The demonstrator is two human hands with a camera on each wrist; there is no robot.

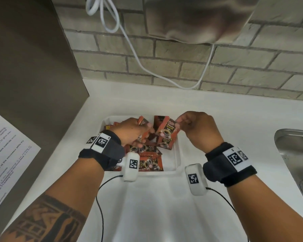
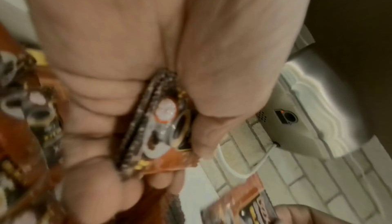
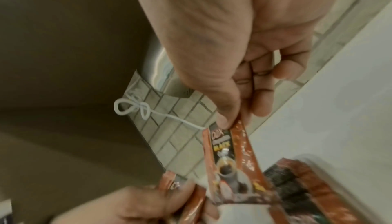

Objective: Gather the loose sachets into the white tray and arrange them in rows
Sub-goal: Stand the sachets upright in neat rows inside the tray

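Head view is showing both hands working over the white tray (image 1: pixel 177 154) on the tabletop (image 1: pixel 217 105): the left hand (image 1: pixel 131 131) is gripping several sachets (image 1: pixel 148 163), the right hand (image 1: pixel 198 130) is pinching one sachet's (image 1: pixel 168 128) top corner. They are probably light, thin, slippery foil, best pinched at sealed edges.

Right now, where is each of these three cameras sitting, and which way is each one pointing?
Head: worn on the head, facing down at the white tray; both forearms and wristbands show.
Left wrist: looks along the left hand, its fingers gripping a sachet stack.
Right wrist: looks along the right hand pinching a coffee sachet; the left hand shows below.
Shared: all three show the white cable on the brick wall.
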